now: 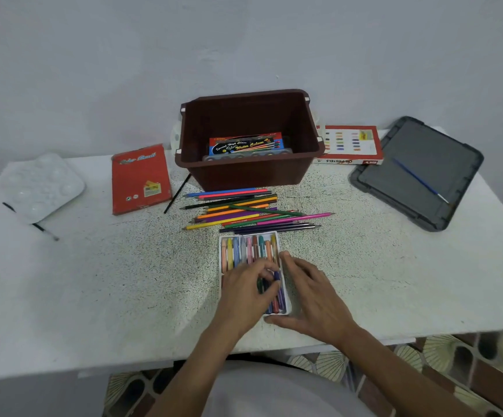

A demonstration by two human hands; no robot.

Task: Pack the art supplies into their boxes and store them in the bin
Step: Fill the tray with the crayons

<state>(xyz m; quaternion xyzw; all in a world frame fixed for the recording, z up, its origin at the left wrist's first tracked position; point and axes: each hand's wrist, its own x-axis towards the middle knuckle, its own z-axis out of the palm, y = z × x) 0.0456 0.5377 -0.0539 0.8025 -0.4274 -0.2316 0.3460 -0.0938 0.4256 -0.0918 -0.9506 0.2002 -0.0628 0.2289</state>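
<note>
A white speckled table (93,281) stands against a pale wall; the oil pastel tray (220,254) lies near its front edge, just before the loose colour pencils (238,209) and the brown bin (244,176); the left hand (242,287) pinches a dark blue pastel (277,276) in the tray; the right hand (310,293), fingers straight, presses the tray's right side.

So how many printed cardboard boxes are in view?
3: a red box left of the bin, the oil pastels box right of it, and a water colour box inside it; others may lie hidden there.
</note>
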